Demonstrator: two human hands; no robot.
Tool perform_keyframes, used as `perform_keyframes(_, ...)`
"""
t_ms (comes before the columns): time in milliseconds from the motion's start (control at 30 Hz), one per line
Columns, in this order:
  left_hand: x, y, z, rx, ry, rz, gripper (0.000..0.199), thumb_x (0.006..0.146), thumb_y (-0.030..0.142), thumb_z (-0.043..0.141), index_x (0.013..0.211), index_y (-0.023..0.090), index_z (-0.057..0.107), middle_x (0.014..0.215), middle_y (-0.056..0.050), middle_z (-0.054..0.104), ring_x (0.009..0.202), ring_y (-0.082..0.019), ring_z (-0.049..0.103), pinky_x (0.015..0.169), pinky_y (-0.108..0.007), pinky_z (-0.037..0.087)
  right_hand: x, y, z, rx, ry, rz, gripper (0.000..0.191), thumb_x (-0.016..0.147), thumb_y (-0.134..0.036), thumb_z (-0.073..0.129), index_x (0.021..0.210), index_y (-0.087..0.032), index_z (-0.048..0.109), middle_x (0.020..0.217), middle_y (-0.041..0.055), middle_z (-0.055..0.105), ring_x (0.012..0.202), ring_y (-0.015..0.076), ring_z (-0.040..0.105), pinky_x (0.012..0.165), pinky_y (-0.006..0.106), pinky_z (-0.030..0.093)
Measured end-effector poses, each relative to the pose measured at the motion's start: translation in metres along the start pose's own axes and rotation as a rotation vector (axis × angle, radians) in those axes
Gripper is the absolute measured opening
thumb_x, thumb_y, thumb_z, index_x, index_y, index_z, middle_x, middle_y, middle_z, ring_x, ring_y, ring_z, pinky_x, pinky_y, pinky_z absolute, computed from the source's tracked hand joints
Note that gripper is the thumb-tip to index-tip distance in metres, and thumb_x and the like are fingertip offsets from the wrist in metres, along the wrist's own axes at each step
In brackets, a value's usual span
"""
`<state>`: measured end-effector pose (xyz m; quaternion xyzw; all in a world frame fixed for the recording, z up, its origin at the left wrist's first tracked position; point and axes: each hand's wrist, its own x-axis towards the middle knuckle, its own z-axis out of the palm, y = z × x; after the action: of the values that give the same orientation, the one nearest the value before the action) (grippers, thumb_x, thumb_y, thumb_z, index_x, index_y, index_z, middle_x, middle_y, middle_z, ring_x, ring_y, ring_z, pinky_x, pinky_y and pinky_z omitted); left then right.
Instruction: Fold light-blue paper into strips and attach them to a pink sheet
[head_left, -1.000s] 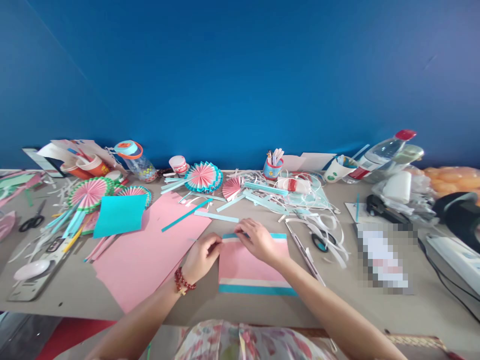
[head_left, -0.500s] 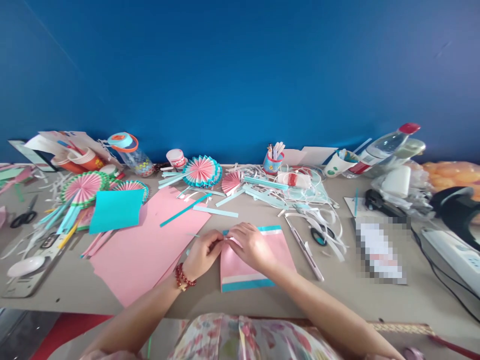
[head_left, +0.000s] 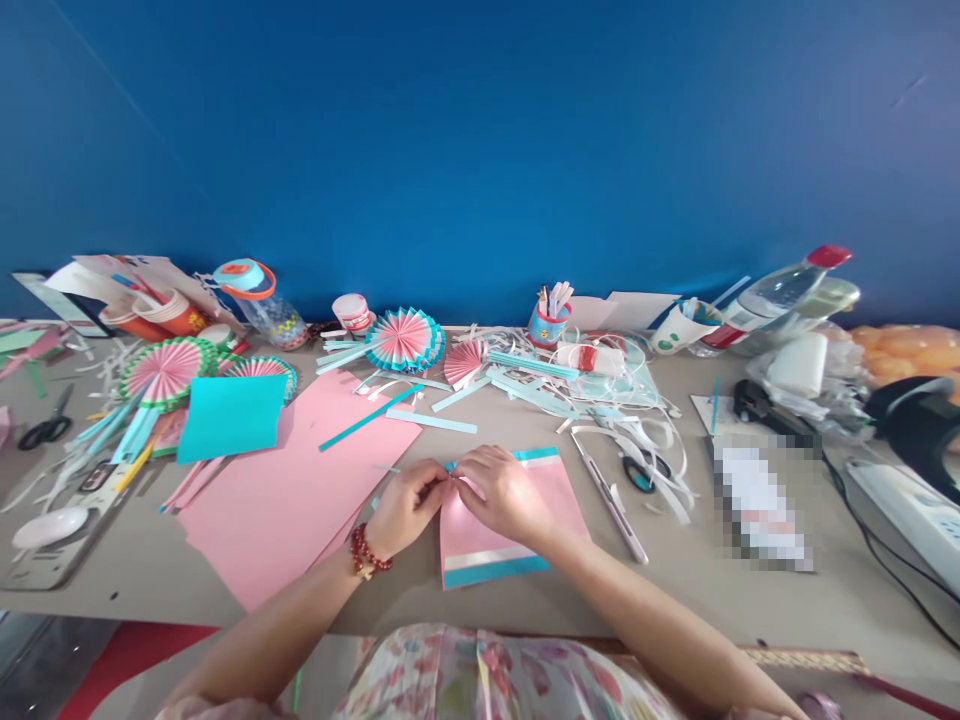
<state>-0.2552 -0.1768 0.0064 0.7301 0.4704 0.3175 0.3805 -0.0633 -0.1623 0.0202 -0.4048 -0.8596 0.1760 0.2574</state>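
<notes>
In front of me lies a pink paper sheet (head_left: 480, 535) with white and blue bands along its far and near edges. My left hand (head_left: 409, 507) is closed in a pinch at the sheet's far left corner. My right hand (head_left: 499, 492) rests over the sheet's upper left part, its thumb and fingertips drawn together at the same corner. The fingertips of both hands nearly meet there, and what lies between them is hidden. Left of the hands is a larger pink sheet (head_left: 277, 500), with a teal paper square (head_left: 232, 418) overlapping its upper left.
A box cutter (head_left: 611, 497) and black scissors (head_left: 645, 470) lie on the right among white paper strips (head_left: 667, 440). Pleated paper rosettes (head_left: 405, 340) sit at the back. A water bottle (head_left: 262, 305) leans at the left; a plastic bottle (head_left: 780, 295) and power strip (head_left: 911, 510) are right.
Both hands stay at the sheet's far left corner with almost the same pose. The view has shifted only slightly.
</notes>
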Motion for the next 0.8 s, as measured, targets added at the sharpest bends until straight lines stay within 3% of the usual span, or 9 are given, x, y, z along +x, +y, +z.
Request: perform_keyframes(800,-0.0007,0.0007,-0.0016,0.026,-0.014,0.008,0.015,0.090,0.019,0.049,0.079,0.018,0.059,0.077,-0.002,0.060,0.070,-0.015,0.054,0.065,-0.024,0.041,0.0019,-0.0093,0.0002,-0.218,-0.049,-0.011,0.017,0.092,-0.020,0.056,0.076,-0.018,0.062,0.075,0.0044,0.065,0.075,0.0180,0.056,0.071,0.031,0.038)
